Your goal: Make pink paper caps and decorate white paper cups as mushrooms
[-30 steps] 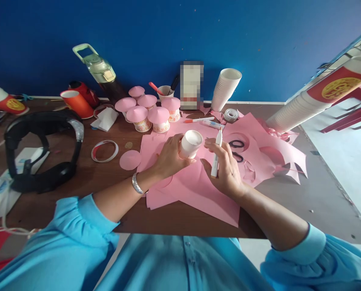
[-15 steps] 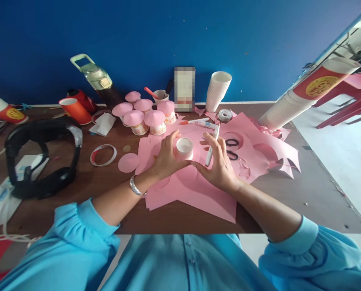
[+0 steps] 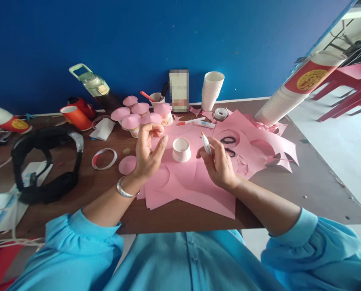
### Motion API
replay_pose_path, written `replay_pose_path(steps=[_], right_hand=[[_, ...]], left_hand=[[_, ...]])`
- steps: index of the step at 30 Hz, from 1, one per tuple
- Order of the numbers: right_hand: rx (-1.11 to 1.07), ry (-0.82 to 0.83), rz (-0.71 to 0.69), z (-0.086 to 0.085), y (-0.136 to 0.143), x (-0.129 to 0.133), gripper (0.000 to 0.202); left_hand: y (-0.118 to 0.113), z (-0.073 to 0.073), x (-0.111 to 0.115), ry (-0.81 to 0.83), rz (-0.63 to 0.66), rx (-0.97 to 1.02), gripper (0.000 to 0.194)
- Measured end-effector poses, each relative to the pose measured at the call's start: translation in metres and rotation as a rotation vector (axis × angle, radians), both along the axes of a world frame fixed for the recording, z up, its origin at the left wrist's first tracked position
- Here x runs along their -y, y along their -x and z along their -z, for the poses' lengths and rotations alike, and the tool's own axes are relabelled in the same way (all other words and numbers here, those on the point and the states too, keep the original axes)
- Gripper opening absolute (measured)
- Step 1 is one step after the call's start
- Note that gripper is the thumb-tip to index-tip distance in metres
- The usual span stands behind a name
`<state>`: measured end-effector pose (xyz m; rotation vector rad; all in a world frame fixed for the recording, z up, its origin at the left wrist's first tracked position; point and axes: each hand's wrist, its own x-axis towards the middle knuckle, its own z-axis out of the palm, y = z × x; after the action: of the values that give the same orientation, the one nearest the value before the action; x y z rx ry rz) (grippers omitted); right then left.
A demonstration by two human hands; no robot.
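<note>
A short white paper cup (image 3: 181, 150) stands on the pink paper sheets (image 3: 198, 184) between my hands, touched by neither. My left hand (image 3: 148, 151) is raised to the left of the cup, its fingers curled but apart from the thumb, holding nothing. In my right hand (image 3: 218, 163), to the right of the cup, is a white marker (image 3: 206, 143) with its orange-brown tip uncovered and pointing up. Behind my left hand stand several small cups with pink cone tops (image 3: 132, 121), one partly hidden by my fingers.
Black-handled scissors (image 3: 228, 140) and pink scraps lie at the right. Stacked white cups (image 3: 212, 91) and a phone (image 3: 179, 91) stand by the wall. Leftward are a tape roll (image 3: 104, 159), a pink disc (image 3: 127, 165), a bottle (image 3: 97, 83) and a black headband (image 3: 47, 163).
My hands have moved apart, away from the cup. My left hand has risen and shifted left, and the marker has turned so that its tip points up and left.
</note>
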<state>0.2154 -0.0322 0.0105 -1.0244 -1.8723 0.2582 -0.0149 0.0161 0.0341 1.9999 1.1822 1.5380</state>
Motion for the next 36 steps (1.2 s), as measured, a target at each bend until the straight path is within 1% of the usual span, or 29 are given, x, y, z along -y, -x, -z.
replay_pose_path(steps=[2, 3, 5, 7, 9, 11, 14, 16, 19, 21, 23, 26, 30, 36], right_hand=[[0.059, 0.011, 0.031, 0.000, -0.001, 0.002, 0.020], [0.082, 0.023, 0.042, 0.000, -0.001, 0.002, 0.017], [0.104, 0.050, 0.045, 0.000, -0.002, 0.002, 0.018], [0.111, 0.077, 0.026, 0.002, -0.002, 0.002, 0.020], [0.114, 0.101, -0.002, 0.003, -0.001, 0.001, 0.022], [0.111, 0.115, -0.018, 0.004, -0.001, 0.001, 0.023], [0.111, 0.117, -0.037, 0.004, -0.001, 0.001, 0.024], [0.123, 0.105, -0.050, 0.004, 0.000, 0.002, 0.024], [0.162, 0.043, -0.060, 0.005, 0.000, 0.002, 0.028], [0.204, -0.005, -0.073, 0.006, 0.001, 0.002, 0.031], [0.254, -0.033, -0.097, 0.007, 0.001, 0.002, 0.033], [0.349, -0.018, -0.137, 0.008, 0.003, 0.002, 0.036], [0.489, 0.037, -0.151, 0.008, 0.003, 0.002, 0.039], [0.617, 0.062, -0.132, 0.008, 0.005, 0.003, 0.038]], left_hand=[[0.012, -0.011, -0.001, 0.064, 0.028, -0.103, 0.026], [0.020, -0.015, -0.001, 0.103, 0.034, -0.184, 0.026], [0.035, -0.019, 0.000, 0.168, 0.026, -0.376, 0.028], [0.050, -0.017, 0.003, 0.247, 0.036, -0.562, 0.033], [0.062, -0.011, 0.006, 0.340, 0.079, -0.698, 0.037], [0.070, -0.004, 0.010, 0.406, 0.139, -0.761, 0.031], [0.075, 0.000, 0.013, 0.445, 0.184, -0.752, 0.021], [0.075, -0.001, 0.014, 0.444, 0.167, -0.723, 0.025], [0.071, -0.007, 0.014, 0.432, 0.135, -0.661, 0.036], [0.068, -0.008, 0.014, 0.433, 0.152, -0.617, 0.039], [0.065, -0.006, 0.013, 0.439, 0.197, -0.610, 0.038], [0.062, 0.001, 0.013, 0.446, 0.259, -0.664, 0.031], [0.063, 0.008, 0.013, 0.426, 0.238, -0.691, 0.022], [0.066, 0.006, 0.013, 0.399, 0.280, -0.737, 0.018]])
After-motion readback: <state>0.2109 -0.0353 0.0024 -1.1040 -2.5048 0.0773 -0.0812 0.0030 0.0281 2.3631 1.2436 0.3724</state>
